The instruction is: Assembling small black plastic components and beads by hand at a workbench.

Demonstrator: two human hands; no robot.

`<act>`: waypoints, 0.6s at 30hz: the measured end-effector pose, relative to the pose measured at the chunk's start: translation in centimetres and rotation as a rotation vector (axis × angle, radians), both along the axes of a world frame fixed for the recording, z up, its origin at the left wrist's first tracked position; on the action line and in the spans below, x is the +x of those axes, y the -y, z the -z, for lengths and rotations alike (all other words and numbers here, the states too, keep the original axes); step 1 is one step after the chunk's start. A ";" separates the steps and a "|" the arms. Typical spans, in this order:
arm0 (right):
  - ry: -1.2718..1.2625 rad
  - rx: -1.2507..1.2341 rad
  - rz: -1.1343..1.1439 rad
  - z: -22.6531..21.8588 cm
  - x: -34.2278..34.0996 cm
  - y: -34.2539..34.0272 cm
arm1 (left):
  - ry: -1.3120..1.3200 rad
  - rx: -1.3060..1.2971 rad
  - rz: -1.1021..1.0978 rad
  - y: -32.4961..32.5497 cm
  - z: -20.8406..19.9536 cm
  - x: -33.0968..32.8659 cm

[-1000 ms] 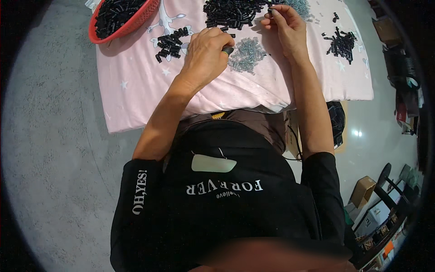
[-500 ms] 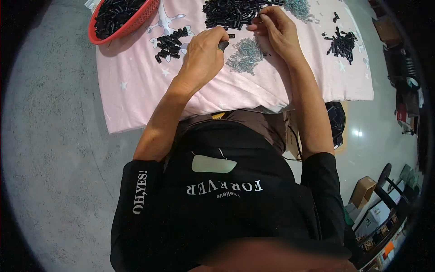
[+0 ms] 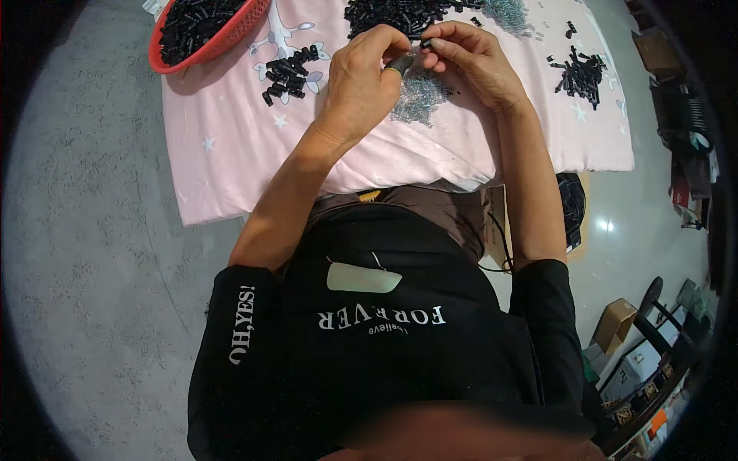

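My right hand (image 3: 480,69) pinches a small black plastic piece (image 3: 427,44) between thumb and fingers. Close beside it, my left hand (image 3: 361,84) has its fingers closed, with a dark cover on the thumb; what they hold is hidden. Both hands are above a heap of small silvery springs (image 3: 419,104), partly covered by the left hand. Just beyond them lies a large pile of black plastic pieces (image 3: 396,15). Left of my left hand sits a smaller group of black cylindrical pieces (image 3: 287,75).
A red plastic basket (image 3: 234,38) full of black pieces stands at the table's far left. More silvery springs (image 3: 507,15) lie at the back, and thin black parts (image 3: 580,77) at the right. Pink cloth (image 3: 223,154) covers the table. Boxes (image 3: 615,326) are on the floor at right.
My left hand has moved right and slightly away from me. My right hand has shifted a little nearer, and the two hands are now almost touching.
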State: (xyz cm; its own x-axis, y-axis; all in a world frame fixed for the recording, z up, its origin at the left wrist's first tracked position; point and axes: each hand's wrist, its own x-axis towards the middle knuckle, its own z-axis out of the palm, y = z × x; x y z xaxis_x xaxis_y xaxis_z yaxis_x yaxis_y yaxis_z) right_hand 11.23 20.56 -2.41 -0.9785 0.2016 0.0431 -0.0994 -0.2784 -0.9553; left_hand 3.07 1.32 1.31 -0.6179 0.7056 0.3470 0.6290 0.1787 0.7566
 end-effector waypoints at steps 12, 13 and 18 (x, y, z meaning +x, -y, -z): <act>0.084 0.016 -0.051 -0.3 0.0 0.3 | -0.055 0.055 0.024 -0.5 0.1 0.1; 0.084 0.015 -0.068 -0.3 0.1 0.2 | -0.052 0.049 0.024 -0.5 0.0 0.1; 0.069 0.046 -0.116 0.0 0.3 0.0 | -0.035 0.065 0.035 -0.6 0.2 0.2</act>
State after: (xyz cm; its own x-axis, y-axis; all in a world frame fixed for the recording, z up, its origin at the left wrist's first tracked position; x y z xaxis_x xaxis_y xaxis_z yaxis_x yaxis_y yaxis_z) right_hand 11.52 20.61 -2.44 -0.9961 0.0859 -0.0181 -0.0030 -0.2402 -0.9707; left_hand 3.29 1.89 1.12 -0.5801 0.7017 0.4135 0.6602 0.1078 0.7433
